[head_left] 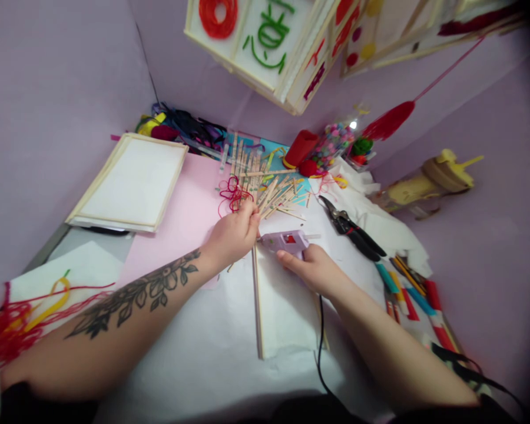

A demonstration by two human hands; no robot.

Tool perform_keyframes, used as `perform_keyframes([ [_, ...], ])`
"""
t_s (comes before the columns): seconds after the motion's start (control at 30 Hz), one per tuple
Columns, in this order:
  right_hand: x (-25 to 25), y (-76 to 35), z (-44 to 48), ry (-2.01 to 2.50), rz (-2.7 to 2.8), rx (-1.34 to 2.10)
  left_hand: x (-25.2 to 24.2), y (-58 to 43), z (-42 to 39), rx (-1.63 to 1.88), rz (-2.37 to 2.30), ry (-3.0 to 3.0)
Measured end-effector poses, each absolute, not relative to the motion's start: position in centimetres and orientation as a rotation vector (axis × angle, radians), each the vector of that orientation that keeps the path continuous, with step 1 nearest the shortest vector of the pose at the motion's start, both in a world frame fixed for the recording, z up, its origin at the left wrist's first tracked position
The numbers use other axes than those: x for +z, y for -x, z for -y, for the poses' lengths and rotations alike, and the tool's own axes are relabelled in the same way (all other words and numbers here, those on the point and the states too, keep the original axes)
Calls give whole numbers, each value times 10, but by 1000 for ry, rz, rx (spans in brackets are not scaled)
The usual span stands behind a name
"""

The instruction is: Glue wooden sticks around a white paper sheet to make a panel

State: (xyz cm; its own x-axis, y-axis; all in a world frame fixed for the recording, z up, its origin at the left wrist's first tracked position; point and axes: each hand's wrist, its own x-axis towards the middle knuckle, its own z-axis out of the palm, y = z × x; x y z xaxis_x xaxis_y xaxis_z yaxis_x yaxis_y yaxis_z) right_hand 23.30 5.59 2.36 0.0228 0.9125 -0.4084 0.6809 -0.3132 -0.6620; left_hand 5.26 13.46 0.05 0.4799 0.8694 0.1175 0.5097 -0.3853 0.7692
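My right hand (pixel 311 268) is wrapped around a lilac glue gun (pixel 287 240), whose nozzle points left and whose black cord (pixel 320 347) hangs toward me. A clear glue stick pokes out of its back. Just left of the nozzle, my left hand (pixel 236 229) is closed in a pinch; whatever lies between its fingertips is hidden. Below both hands lies a white panel (pixel 287 312) with a thin wooden strip (pixel 258 306) along its left side. Beyond my left hand are a pile of thin wooden sticks (pixel 276 194) and a tangle of dark pink yarn (pixel 232 193).
A framed white panel (pixel 130 179) lies at left, near pink paper (pixel 194 194). Pruning shears (pixel 353 229) and several markers (pixel 413 297) lie at right, below a yellow tumbler (pixel 428 179). A decorated lantern (pixel 265 47) and a red tassel (pixel 391 121) hang overhead. Red yarn (pixel 9 330) is at lower left.
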Motion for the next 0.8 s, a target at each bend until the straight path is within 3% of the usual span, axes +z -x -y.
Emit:
perform_keyframes([
  [0.8, 26, -244, -52, 2167, 1657, 1102, -1, -53, -134, 679, -1128, -2063],
])
